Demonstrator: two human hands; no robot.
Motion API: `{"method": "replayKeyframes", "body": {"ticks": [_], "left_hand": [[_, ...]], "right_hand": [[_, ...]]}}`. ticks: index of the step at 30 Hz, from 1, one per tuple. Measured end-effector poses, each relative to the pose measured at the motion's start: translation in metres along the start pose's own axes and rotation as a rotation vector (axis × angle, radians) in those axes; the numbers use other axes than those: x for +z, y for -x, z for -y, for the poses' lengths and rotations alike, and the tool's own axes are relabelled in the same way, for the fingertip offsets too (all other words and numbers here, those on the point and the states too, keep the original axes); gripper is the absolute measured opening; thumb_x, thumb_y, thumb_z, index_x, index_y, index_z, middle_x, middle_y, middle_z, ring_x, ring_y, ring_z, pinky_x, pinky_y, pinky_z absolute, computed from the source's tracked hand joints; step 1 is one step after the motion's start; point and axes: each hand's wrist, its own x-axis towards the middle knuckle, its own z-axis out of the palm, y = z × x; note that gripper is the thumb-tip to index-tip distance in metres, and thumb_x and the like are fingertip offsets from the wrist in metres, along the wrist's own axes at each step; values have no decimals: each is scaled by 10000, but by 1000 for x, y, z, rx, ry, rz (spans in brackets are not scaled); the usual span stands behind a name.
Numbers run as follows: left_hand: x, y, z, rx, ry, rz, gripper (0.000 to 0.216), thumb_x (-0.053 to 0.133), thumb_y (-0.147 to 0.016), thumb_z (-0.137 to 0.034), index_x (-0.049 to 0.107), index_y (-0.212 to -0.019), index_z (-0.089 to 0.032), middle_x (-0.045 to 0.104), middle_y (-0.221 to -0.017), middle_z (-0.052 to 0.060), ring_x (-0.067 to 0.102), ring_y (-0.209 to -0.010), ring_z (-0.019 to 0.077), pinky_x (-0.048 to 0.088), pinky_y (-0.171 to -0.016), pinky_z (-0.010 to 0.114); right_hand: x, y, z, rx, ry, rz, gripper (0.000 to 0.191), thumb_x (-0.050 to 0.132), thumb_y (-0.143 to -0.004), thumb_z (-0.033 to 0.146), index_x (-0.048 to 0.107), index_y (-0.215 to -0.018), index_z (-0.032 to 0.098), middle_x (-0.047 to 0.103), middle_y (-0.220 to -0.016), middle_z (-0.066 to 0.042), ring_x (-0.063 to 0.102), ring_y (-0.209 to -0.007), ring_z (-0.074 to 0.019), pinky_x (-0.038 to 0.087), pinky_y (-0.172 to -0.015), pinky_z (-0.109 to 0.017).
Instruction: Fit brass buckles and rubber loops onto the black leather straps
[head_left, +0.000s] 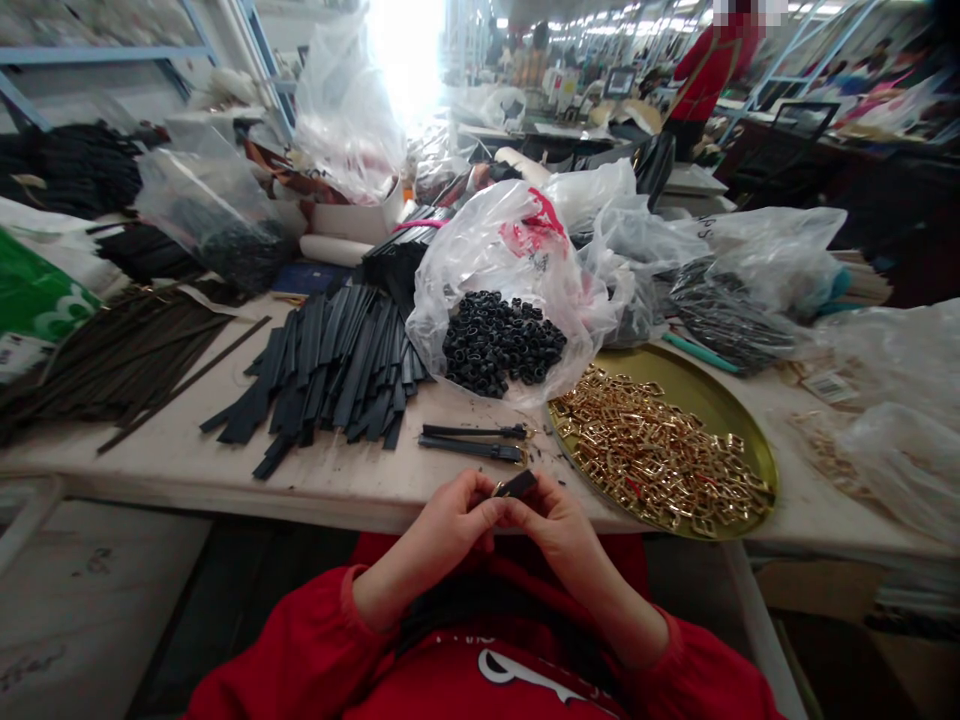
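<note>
My left hand (450,520) and my right hand (551,520) meet at the table's front edge, both pinched on a short black strap (516,485) with a small gold buckle at its left end. Just beyond them two finished black straps (472,442) with gold buckles lie flat on the table. A round gold tray (705,390) heaped with gold buckles (652,455) sits to the right of my hands. A clear plastic bag of black loops (501,340) lies open behind the straps. A fan of black leather strips (330,375) spreads to the left.
Dark brown strips (112,360) lie at the far left beside a green bag (34,295). Several clear plastic bags (757,260) crowd the back and right of the white table (337,480). A person in red (709,70) stands far behind.
</note>
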Motion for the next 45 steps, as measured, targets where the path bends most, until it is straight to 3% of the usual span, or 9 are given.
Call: {"method": "replayKeyframes", "body": {"ticks": [3,9,17,23,34,38,40,43,45], "left_hand": [[1,-1,1,-56,40,20,256,517,-791,-410,480,-806,-157,507,-502,-64,445,-420,69,304,-418,178],[7,-3,-4,-157,196,24,230,537,-752,-376,446,-728,-166,574,-591,-36,459,-419,53,321,-424,178],[13,-4,-8,-210,264,5,254,577,-711,-386,435,-691,-177,548,-538,-58,422,-396,47,290,-409,175],[15,-5,-11,-184,256,-26,243,579,-716,-375,439,-704,-176,572,-579,-44,459,-427,54,316,-428,173],[16,-7,-10,-262,295,-15,191,569,-698,-325,454,-691,-173,566,-547,-45,446,-408,55,284,-410,171],[16,-9,-6,-249,308,7,220,587,-678,-345,456,-710,-172,576,-564,-39,457,-424,59,296,-429,176],[16,-11,-3,-248,341,13,230,595,-666,-342,443,-701,-173,585,-581,-32,471,-440,63,310,-445,180],[17,-12,1,-209,301,-14,225,583,-682,-343,434,-682,-174,562,-565,-42,451,-438,60,313,-450,183],[16,-11,1,-149,174,-77,198,555,-714,-332,443,-673,-173,521,-531,-61,434,-435,60,311,-447,182]], "right_hand": [[-1,0,0,35,12,14,264,718,-634,402,586,-690,180,593,-633,23,547,-605,-126,465,-616,-271],[1,-4,-5,115,-123,-2,286,596,-734,459,518,-691,187,541,-582,42,505,-501,-102,425,-545,-259],[-4,-3,-11,-332,526,-268,254,497,-804,438,535,-683,217,552,-641,-5,477,-619,-160,353,-585,-292],[-5,-8,-7,-172,369,-173,289,481,-821,456,488,-667,211,535,-593,19,496,-560,-139,375,-552,-274],[-8,-10,-7,-167,377,-210,276,510,-799,442,491,-661,203,529,-576,27,483,-541,-127,370,-543,-263],[-9,-12,-12,-94,311,-157,280,489,-800,454,475,-668,207,517,-568,30,474,-516,-127,371,-513,-262],[-10,-10,-15,-156,382,-194,249,485,-807,427,491,-687,210,529,-591,21,481,-543,-137,377,-537,-271],[-14,-7,-17,-370,551,-264,137,536,-787,351,556,-757,219,588,-716,-11,521,-683,-168,386,-647,-296],[-17,-6,-15,-396,577,-216,101,586,-752,322,582,-772,223,599,-748,-15,522,-710,-173,383,-671,-298]]}}
